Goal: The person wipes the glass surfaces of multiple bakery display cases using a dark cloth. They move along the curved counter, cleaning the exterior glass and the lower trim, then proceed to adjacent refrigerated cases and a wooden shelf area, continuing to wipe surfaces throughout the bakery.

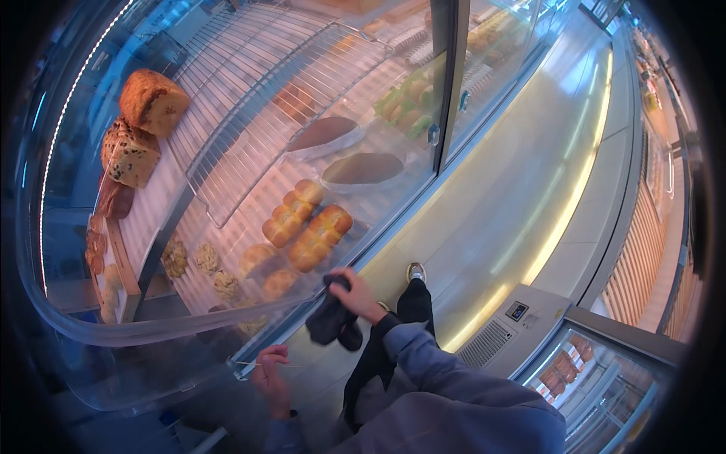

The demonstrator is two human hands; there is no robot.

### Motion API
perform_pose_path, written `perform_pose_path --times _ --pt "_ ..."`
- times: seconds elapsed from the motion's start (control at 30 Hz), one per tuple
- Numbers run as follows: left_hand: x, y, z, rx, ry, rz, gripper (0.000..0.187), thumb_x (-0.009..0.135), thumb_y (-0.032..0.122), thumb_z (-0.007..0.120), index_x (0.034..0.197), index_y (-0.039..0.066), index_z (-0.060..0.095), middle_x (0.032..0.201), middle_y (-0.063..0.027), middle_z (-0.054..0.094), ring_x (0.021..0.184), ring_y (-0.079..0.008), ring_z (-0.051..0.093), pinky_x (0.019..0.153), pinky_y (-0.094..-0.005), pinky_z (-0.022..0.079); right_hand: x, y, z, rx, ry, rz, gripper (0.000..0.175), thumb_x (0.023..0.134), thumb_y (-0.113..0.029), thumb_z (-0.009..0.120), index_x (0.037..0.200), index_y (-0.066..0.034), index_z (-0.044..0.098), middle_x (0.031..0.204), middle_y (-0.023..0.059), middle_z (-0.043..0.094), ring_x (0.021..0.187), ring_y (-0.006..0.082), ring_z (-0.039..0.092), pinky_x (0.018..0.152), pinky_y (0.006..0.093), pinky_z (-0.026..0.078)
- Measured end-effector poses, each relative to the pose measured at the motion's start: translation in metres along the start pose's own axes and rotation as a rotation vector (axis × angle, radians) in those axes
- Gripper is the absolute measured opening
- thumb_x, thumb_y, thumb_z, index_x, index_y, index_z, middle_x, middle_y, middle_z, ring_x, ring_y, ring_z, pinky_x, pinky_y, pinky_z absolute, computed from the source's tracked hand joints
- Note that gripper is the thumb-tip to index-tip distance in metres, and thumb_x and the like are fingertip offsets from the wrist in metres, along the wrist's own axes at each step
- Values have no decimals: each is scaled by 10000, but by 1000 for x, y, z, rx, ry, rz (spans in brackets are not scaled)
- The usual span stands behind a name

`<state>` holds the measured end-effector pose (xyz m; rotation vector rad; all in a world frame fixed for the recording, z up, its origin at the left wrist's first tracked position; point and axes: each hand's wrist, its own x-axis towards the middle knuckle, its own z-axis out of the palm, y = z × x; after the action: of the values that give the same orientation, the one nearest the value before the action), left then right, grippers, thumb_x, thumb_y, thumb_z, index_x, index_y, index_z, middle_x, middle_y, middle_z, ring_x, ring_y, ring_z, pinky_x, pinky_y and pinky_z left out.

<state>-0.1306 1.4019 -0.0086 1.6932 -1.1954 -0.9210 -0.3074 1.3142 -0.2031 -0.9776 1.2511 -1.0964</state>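
Observation:
My right hand (356,296) grips a bunched black cloth item (329,320), possibly gloves, beside the glass edge of a bakery display case. Lower and to the left, my left hand (272,377) holds a thin pale stick (255,364) between its fingers, near the corner of the case's lower rail. Behind the glass lie braided golden bread rolls (321,237), round buns (279,284) and lumpy pale pastries (225,284). Two dark long loaves (363,169) in paper rest farther back. A wire rack shelf (266,108) spans the case above them.
Brick-shaped loaves (153,102) stand on the upper shelf at left. A dark frame post (451,91) divides the glass. Right of my legs, a vented unit (488,340) with a small display adjoins a glass-topped case (601,386). A lit strip edges the tiled floor (482,210).

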Motion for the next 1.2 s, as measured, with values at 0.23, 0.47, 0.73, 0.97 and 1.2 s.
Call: perform_pose_path --times 0.23,0.47,0.73,0.97,1.2 --pt "-25 -17 6 -154 -114 -168 420 1022 216 351 731 -6 557 887 -145 639 827 -198 587 803 -318 462 123 -174 -193 -758 855 -477 421 846 -290 648 1178 -53 541 993 124 618 776 271 646 702 373 511" --pt "-5 -8 43 -234 -165 -217 451 1029 260 354 720 -8 544 861 -156 627 798 -209 584 792 -330 471 137 -191 -174 -854 864 -262 294 851 -310 587 1023 -73 561 992 126 607 794 364 630 658 457 496" --pt "20 13 100 -155 -338 -252 459 1031 262 341 716 -7 540 869 -153 627 786 -209 587 790 -330 467 103 -173 -128 -679 755 -334 240 809 -223 642 973 -67 564 936 92 573 700 290 623 562 375 485" --pt "33 24 116 -95 -351 -221 446 1030 248 335 739 -15 549 905 -168 637 827 -209 594 809 -326 469 67 -161 -67 -565 633 -394 267 766 -193 686 956 -52 562 922 68 558 664 233 617 546 321 491" --pt "38 23 135 -274 -288 -312 422 1032 261 337 798 -18 551 1004 -155 608 886 -204 583 836 -345 461 46 -144 -46 -502 381 -408 258 752 -172 687 943 -56 558 901 76 553 691 221 618 527 322 487"
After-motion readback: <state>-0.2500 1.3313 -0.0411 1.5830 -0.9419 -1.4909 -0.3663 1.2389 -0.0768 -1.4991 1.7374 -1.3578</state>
